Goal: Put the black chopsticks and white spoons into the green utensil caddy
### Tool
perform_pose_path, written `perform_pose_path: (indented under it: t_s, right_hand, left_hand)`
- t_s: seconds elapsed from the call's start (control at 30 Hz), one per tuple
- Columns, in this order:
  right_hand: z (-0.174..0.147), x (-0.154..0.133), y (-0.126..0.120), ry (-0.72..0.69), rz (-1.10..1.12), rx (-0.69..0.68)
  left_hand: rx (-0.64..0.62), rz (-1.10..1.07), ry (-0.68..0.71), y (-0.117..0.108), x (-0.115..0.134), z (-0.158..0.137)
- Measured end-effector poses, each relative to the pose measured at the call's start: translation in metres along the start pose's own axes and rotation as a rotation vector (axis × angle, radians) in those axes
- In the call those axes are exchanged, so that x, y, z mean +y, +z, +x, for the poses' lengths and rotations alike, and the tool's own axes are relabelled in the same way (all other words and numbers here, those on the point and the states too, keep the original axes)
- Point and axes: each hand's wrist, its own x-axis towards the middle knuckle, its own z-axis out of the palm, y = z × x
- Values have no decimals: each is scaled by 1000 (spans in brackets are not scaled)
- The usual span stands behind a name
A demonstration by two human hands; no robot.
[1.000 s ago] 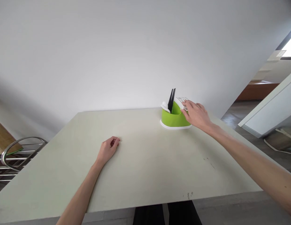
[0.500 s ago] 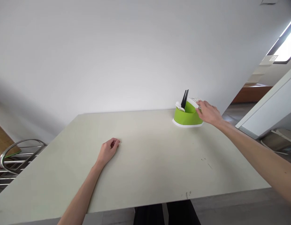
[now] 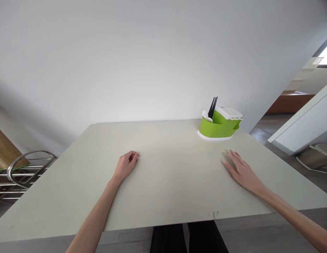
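Observation:
A green holder with a white base (image 3: 217, 128) stands at the far right of the pale table (image 3: 163, 189), close to the wall. Black utensils (image 3: 213, 106) and a white ribbed piece (image 3: 229, 112) stick out of it. My right hand (image 3: 241, 170) lies flat on the table, fingers spread, well in front of the holder and apart from it. My left hand (image 3: 126, 164) rests on the table near the middle-left with its fingers curled loosely and nothing in it.
A white wall (image 3: 142, 59) rises right behind the table. A metal rack (image 3: 19, 174) stands on the floor at the left. At the right there is a white slanted panel (image 3: 303, 123) and grey floor.
My right hand let go of the green holder and drew back toward me, now flat on the table. The holder sits farther right than a second ago. The left hand stayed put.

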Motion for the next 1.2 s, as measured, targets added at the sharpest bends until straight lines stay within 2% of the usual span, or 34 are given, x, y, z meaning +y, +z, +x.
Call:
perform_pose_path:
  t_s: [0.13, 0.53, 0.73, 0.87, 1.03, 1.2]
  right_hand:
    - [-14, 13, 14, 110, 24, -17]
    - [-20, 12, 19, 89, -20, -11]
    - [-25, 12, 18, 74, -16, 2]
    - [-27, 13, 19, 72, -5, 6]
    - [-27, 14, 18, 64, -6, 9]
    - [-25, 15, 20, 60, -37, 12]
  left_hand:
    - [3, -3, 3, 1, 0, 0]
    - [-11, 2, -8, 6, -7, -1]
    - [-13, -132, -78, 6, 0, -5]
    - [-19, -142, -84, 7, 2, -8]
    - [-71, -36, -22, 16, 9, -13]
    - [-89, 37, 126, 23, 14, -15]
